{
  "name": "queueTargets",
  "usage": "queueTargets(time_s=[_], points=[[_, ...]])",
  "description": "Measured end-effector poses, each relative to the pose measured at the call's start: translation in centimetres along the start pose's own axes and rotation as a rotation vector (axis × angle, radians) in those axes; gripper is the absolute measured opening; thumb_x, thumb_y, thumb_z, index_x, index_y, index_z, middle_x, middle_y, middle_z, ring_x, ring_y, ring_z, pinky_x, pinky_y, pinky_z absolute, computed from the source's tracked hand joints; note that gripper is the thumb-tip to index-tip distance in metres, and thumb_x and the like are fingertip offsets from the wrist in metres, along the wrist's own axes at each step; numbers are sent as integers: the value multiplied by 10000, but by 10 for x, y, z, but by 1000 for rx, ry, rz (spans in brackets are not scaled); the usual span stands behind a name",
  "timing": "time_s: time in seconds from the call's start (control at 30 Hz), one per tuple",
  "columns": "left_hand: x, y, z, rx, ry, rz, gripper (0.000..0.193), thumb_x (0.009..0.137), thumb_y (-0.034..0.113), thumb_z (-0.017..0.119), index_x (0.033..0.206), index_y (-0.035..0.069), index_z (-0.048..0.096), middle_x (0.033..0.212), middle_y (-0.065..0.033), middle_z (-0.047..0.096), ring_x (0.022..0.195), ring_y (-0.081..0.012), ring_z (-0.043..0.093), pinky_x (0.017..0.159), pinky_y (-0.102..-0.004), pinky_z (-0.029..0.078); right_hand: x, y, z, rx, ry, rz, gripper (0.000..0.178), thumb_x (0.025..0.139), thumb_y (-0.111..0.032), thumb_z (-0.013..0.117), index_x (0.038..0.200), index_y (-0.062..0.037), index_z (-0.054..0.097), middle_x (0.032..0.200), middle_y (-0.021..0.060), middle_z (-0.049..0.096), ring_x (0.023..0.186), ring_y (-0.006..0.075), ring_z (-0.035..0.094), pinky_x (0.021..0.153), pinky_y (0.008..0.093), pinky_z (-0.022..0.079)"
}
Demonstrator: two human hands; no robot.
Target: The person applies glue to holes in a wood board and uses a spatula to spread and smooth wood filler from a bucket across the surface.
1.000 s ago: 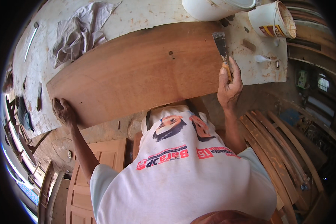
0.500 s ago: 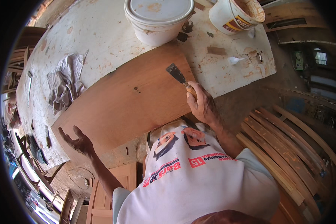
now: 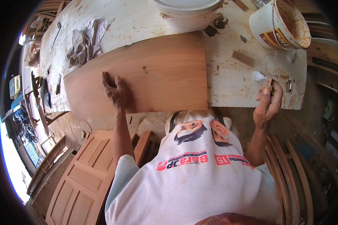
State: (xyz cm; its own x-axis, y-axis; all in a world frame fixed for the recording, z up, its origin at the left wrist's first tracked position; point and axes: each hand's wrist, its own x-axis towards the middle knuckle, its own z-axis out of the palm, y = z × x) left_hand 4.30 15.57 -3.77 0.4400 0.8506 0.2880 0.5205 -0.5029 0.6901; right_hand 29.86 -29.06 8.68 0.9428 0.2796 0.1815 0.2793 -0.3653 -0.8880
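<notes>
A flat brown wooden panel [image 3: 169, 75] with a curved far edge lies on the white worktable. My left hand [image 3: 115, 92] is over its left part, thumb and fingers apart, holding nothing; whether it touches the wood I cannot tell. Past the panel's right end, my right hand [image 3: 268, 101] is closed with fingertips up, above the table's near right part. A bit of the putty knife's wooden handle [image 3: 269, 82] shows at the fingertips; its blade is hard to make out. Beside these fingers lies a small white plastic piece [image 3: 258, 76].
A lidded white bucket [image 3: 187, 18] and an open, smeared bucket [image 3: 266, 28] stand at the back. A small wood block [image 3: 242, 58] lies before them. A crumpled cloth [image 3: 84, 43] rests at the left. Panelled doors [image 3: 84, 176] and curved wooden strips [image 3: 289, 168] flank me below.
My right hand has moved right, off the panel, and the putty knife has turned so its blade no longer shows plainly. My left hand has come further over the panel. The view has shifted.
</notes>
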Motion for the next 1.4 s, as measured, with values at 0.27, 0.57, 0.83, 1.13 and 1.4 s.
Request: queueTargets(time_s=[0.27, 0.57, 0.83, 1.13, 1.4], points=[[2, 20, 13, 241, -20, 5, 644, 1033, 237, 706, 1581, -26, 493, 1571, -259, 557, 1476, -403, 520, 1249, -469, 401, 103, -10, -70, -68, 184, -373, 291, 1148, -156, 550, 1374, 15, 618, 955, 49, 689, 773, 119, 615, 700, 288, 515], [8, 18, 7, 184, 42, 60, 495, 978, 202, 725, 1417, -10, 635, 1536, -214, 592, 1461, -411, 520, 1236, -504, 408, 294, -23, -111, -893, -267, -383, 315, 1073, -159, 557, 1330, -16, 671, 1297, 266, 703, 1209, 483, 655, 989, 545, 532], [8, 18, 17, 104, 83, 44, 432, 994, 159, 702, 1387, -14, 660, 1504, -227, 620, 1404, -409, 580, 1185, -473, 477, 285, -51, -88, -624, -104, -574, 321, 1111, -173, 543, 1363, -24, 676, 1205, 255, 731, 1111, 467, 698, 925, 511, 540], [6, 11, 18, 165, 17, 36, 456, 1039, 169, 694, 1443, -30, 620, 1489, -220, 623, 1363, -367, 613, 1169, -443, 494, 220, -34, -119, -27, 508, -805, 214, 1144, -98, 481, 1263, 39, 594, 900, 78, 682, 731, 122, 614, 713, 281, 552], [43, 103, 47, 4, 15, 100, 584, 1006, 231, 769, 1501, -14, 578, 1496, -226, 623, 1397, -367, 590, 1174, -449, 463, 144, 47, -99, 222, 527, -277, 323, 1180, -216, 386, 1212, 47, 570, 802, 63, 576, 634, 123, 531, 607, 290, 470]])
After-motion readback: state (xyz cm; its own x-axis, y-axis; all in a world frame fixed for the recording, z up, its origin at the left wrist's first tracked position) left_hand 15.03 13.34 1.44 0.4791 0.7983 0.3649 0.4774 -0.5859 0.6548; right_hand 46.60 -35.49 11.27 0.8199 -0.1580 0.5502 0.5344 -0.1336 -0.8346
